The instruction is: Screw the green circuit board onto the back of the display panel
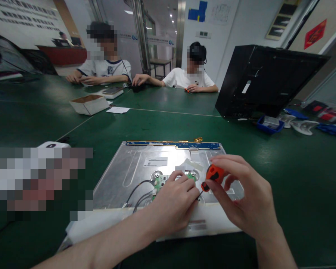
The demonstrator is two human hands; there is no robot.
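Observation:
My right hand [245, 194] grips an orange and black screwdriver [214, 174] between thumb and fingers. Its shaft slants down to the left, towards the lower right corner of a green circuit board [164, 181]. My left hand [182, 194] lies over that board with its fingers bent and close together, right by the screwdriver's tip. Whatever those fingertips hold or press is hidden under the hand. The board sits on the metal back of a display panel [114, 186], with black cables [137, 189] running from its left side. A blue circuit strip [156, 144] lines the panel's far edge.
A black monitor-like casing [257, 82] stands at the back right, beside a blue tray [270, 125]. Back left are an open box [89, 104] and a white paper [118, 110]. Two people sit across the green table [168, 123]. A white object [53, 144], partly blurred out, lies left.

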